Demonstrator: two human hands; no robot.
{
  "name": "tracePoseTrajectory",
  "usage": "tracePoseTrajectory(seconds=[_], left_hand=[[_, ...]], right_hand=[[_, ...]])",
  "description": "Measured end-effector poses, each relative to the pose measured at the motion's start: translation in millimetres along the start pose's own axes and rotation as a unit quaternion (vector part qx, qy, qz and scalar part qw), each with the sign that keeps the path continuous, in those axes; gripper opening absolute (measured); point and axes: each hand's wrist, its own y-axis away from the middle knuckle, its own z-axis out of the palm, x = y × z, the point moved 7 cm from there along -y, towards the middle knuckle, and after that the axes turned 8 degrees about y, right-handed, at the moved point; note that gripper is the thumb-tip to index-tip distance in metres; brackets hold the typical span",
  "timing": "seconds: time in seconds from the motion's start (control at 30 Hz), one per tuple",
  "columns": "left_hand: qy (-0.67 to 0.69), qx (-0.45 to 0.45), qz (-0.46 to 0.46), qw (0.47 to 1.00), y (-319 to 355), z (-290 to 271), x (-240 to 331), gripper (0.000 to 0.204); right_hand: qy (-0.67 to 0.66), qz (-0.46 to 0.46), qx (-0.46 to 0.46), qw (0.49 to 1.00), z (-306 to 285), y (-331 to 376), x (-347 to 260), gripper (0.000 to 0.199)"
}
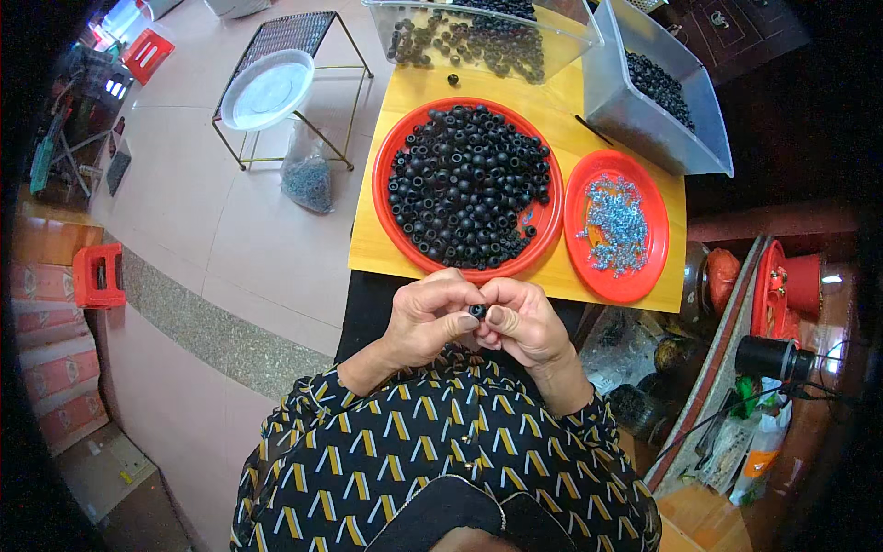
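A small round black bead (476,312) with a hole sits between my two hands, just off the table's near edge. The thumb and fingers of my left hand (430,317) pinch it from one side. From the other side my right hand (526,324) closes its thumb and fingertips close against it; whether they hold a second small piece is hidden. Right beyond my hands stands a round red tray (379,198) heaped with black beads (464,179). To its right lies an oval red plate (651,276) with small shiny silver-blue pieces (616,221).
The yellow tabletop (405,87) also carries two clear plastic bins (575,41) with black parts at the back. One loose bead (452,80) lies there. At left, a white basin (269,90) rests on a wire stool, with a bag (306,179) below. A red stool (98,276) stands farther left.
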Motion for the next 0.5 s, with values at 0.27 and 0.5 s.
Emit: tracePoseTrajectory(seconds=[0.27, 0.5], left_hand=[[-0.042, -0.005, 0.031, 0.999, -7.4, 8.2, 8.0, 0.014], [0.102, 0.076, -0.051, 0.991, 5.6, -7.9, -15.1, 0.034]], right_hand=[[0.015, 0.002, 0.016, 1.000, -2.2, -0.7, -6.5, 0.018], [0.126, 0.018, 0.077, 0.989, -33.8, -5.7, -50.2, 0.018]])
